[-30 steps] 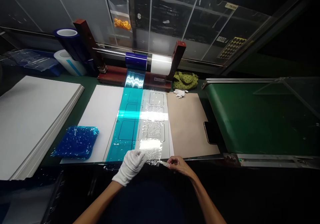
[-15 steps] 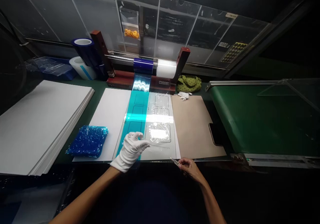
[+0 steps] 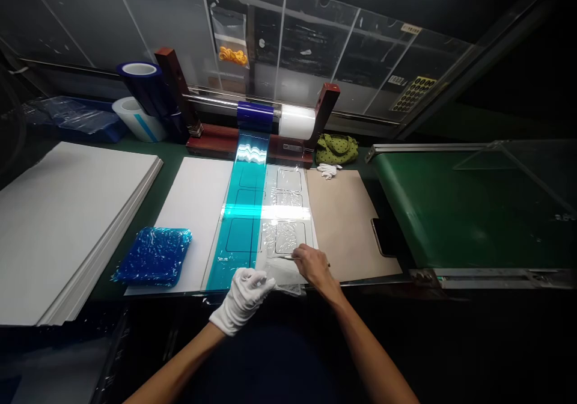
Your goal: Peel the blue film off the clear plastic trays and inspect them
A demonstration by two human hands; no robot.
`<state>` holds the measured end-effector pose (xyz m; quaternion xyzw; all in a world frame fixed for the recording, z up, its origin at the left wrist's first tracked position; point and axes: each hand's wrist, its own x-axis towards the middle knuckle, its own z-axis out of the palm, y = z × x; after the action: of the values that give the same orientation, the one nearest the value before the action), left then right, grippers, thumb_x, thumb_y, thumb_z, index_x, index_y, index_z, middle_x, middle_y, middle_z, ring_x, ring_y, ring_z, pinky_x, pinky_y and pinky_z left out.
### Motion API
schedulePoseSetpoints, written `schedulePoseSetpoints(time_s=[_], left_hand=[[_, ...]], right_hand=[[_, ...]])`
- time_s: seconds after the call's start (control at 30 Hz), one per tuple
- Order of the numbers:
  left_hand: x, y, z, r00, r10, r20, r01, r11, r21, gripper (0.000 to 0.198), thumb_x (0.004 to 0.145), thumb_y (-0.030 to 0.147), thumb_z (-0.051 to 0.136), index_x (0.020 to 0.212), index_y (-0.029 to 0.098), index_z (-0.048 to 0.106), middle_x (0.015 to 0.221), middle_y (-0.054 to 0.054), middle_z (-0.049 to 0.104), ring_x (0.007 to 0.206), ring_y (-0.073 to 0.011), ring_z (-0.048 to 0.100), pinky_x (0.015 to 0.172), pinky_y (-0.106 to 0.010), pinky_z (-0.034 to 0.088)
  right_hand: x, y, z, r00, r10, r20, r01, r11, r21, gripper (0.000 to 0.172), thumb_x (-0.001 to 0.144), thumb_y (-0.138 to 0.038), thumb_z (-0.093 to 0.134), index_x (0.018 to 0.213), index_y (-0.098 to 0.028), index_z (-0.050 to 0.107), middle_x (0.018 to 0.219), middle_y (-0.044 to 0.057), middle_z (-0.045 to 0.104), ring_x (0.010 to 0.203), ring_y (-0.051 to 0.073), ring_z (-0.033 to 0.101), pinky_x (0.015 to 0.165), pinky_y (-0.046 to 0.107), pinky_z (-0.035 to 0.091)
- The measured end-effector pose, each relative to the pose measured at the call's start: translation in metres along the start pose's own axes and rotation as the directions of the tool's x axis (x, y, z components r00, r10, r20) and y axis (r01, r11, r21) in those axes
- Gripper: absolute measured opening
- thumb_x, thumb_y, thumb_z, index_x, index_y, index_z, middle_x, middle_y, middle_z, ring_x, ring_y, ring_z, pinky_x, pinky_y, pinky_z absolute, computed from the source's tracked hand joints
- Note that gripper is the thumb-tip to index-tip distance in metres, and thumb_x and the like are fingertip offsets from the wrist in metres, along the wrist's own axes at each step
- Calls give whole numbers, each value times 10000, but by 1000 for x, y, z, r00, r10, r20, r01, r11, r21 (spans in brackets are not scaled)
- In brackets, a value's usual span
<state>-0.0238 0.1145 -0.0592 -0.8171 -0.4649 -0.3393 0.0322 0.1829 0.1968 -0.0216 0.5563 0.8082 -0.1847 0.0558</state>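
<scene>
My left hand [image 3: 246, 296], in a white glove, pinches the near end of a clear film strip [image 3: 283, 235] at the table's front edge. My bare right hand [image 3: 312, 264] grips thin tweezers [image 3: 285, 257] whose tip rests on the clear film just beyond the left hand. Beside the clear film lies a blue film strip [image 3: 238, 223]. Both strips run back over a white sheet [image 3: 193, 205] to a blue roll [image 3: 255, 116] and a white roll [image 3: 296, 122] on a red-framed dispenser [image 3: 327, 106].
A crumpled blue film pile [image 3: 153, 255] lies at the left. A white sheet stack [image 3: 63, 211] fills the far left, a brown sheet [image 3: 345, 220] and a dark phone [image 3: 383, 237] lie right, beside a green conveyor [image 3: 469, 211]. Spare rolls [image 3: 135, 85], a green pouch [image 3: 336, 148] and a white glove [image 3: 327, 170] sit behind.
My right hand moved forward and left from the table edge, bringing the tweezers onto the clear film. My gloved left hand drew back toward the front edge, holding the film's end.
</scene>
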Motion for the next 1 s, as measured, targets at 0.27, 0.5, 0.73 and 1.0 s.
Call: schedulePoseSetpoints(time_s=[0.27, 0.5, 0.73, 1.0], left_hand=[[-4, 7, -1, 995, 5, -96, -2, 1000, 30, 246, 748, 128, 635, 939, 280, 664, 721, 6, 632, 616, -92, 513, 625, -260, 398], [5, 19, -13, 997, -8, -71, 10, 1000, 29, 237, 757, 135, 624, 936, 285, 666, 721, 3, 633, 608, -91, 500, 621, -265, 388], [43, -39, -54, 960, -279, 28, 280, 954, -108, 71, 765, 336, 661, 758, 325, 730, 822, -24, 604, 784, -141, 536, 632, -253, 403], [89, -150, -55, 684, -488, 542, 618, 783, -74, 307, 702, 516, 640, 780, 240, 748, 846, -46, 662, 965, -235, 516, 902, -386, 366]], right_hand=[[37, -28, 11, 987, -84, 139, 101, 987, -125, 298, 905, -166, 374, 917, -204, 670, 933, 79, 654, 794, 185, 620, 599, 243, 340], [40, -24, 7, 988, -78, 130, 90, 992, -92, 273, 878, -155, 404, 877, -206, 672, 911, 65, 669, 789, 173, 623, 604, 233, 343], [14, 15, -14, 999, 11, -47, -2, 984, 179, 171, 826, -226, 489, 885, -230, 649, 915, 10, 684, 841, 158, 633, 683, 224, 404], [-20, 52, 2, 979, 154, -132, -74, 877, 475, 203, 785, -329, 494, 838, -205, 646, 844, 39, 676, 773, 190, 621, 714, 286, 454]])
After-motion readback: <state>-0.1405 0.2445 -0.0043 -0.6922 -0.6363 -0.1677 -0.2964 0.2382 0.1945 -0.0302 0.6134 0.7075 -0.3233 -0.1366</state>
